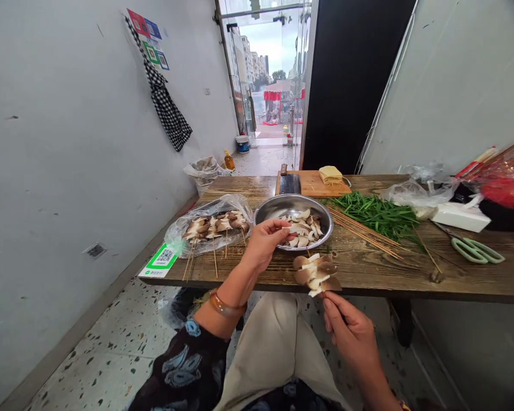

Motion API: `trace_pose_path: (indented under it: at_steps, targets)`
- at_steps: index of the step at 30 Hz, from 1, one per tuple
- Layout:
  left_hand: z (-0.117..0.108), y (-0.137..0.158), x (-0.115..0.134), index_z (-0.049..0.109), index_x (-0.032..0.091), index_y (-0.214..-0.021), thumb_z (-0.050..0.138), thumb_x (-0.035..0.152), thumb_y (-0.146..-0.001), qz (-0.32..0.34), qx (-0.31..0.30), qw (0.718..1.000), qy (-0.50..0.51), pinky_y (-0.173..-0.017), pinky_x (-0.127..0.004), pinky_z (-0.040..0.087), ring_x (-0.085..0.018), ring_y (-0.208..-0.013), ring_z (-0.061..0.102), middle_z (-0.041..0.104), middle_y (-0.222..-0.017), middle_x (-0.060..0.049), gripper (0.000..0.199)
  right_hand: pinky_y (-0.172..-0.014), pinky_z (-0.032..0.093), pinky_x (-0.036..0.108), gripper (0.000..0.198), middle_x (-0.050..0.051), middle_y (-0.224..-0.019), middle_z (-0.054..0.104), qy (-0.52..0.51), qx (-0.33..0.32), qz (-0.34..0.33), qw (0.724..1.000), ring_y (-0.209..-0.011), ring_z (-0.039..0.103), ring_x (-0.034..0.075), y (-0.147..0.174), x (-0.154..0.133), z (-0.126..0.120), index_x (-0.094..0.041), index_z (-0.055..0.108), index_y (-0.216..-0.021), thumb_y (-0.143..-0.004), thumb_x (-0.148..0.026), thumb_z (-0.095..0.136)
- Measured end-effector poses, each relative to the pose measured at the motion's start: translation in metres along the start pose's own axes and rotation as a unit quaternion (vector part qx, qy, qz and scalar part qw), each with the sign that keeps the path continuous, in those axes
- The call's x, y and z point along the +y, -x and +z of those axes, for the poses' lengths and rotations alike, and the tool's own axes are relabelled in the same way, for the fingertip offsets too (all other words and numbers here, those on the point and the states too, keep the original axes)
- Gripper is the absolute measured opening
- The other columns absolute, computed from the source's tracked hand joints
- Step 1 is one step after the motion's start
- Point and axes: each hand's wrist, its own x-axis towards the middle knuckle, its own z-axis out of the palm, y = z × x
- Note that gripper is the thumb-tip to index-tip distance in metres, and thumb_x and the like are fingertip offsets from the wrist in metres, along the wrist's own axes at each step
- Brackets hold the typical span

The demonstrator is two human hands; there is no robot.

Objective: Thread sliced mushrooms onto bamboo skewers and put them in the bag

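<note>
My right hand (pixel 350 328) grips the lower end of a mushroom skewer (pixel 317 274), held up in front of the table edge. Several brown-capped, pale mushroom pieces are threaded on it, and its tip pokes out at the top. Over the left part of a steel bowl (pixel 265 206), my left hand (pixel 265 242) has thumb and fingers pinched on a pale mushroom piece. Loose sliced mushrooms (pixel 306 228) lie in the bowl. To the left, finished-looking mushroom skewers (pixel 214 225) rest on a clear plastic bag (pixel 177 231), their sticks pointing toward me.
Right of the bowl lie bare bamboo sticks (pixel 368 233), green leaves (pixel 374 216) and scissors (pixel 477 249). Behind it, a cutting board (pixel 310 185) holds a cleaver (pixel 290 184) and stacked tofu-like sheets (pixel 330 174). A QR card (pixel 160 260) sits at the left corner.
</note>
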Motion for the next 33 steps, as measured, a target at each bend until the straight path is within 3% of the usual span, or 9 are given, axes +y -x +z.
trace_pose_path:
  at_steps: [10,16,33]
  targets:
    - [0.007,0.033,-0.006,0.064,0.014,-0.077,0.076,0.025,-0.065,0.034,0.005,0.999,-0.025,-0.069,-0.026,0.051,-0.012,-0.066,0.065,0.068,-0.079,-0.002,0.020,-0.037,0.032,0.020,0.037,-0.005,-0.048,0.048,-0.014,-0.013,0.004,1.000,-0.038,0.038,0.008,0.003,0.001,0.002,-0.013,0.074,-0.095,-0.082,-0.044,0.059]
    - [0.010,0.038,-0.006,0.064,0.015,-0.076,0.076,0.025,-0.066,0.040,0.012,0.999,-0.035,-0.069,-0.026,0.050,-0.013,-0.067,0.064,0.067,-0.073,-0.001,0.019,-0.039,0.034,0.021,0.038,-0.005,-0.048,0.049,-0.007,-0.022,0.010,1.000,-0.039,0.040,0.008,0.004,0.004,0.002,-0.013,0.074,-0.096,-0.082,-0.045,0.058]
    - [0.013,0.038,-0.014,0.064,0.014,-0.074,0.075,0.023,-0.067,0.073,-0.012,0.996,-0.048,-0.072,-0.027,0.051,-0.012,-0.073,0.061,0.063,-0.081,-0.002,0.016,-0.041,0.036,0.021,0.037,-0.005,-0.046,0.048,0.014,-0.018,0.012,1.000,-0.040,0.043,0.009,0.006,0.008,-0.004,-0.013,0.075,-0.096,-0.082,-0.044,0.058]
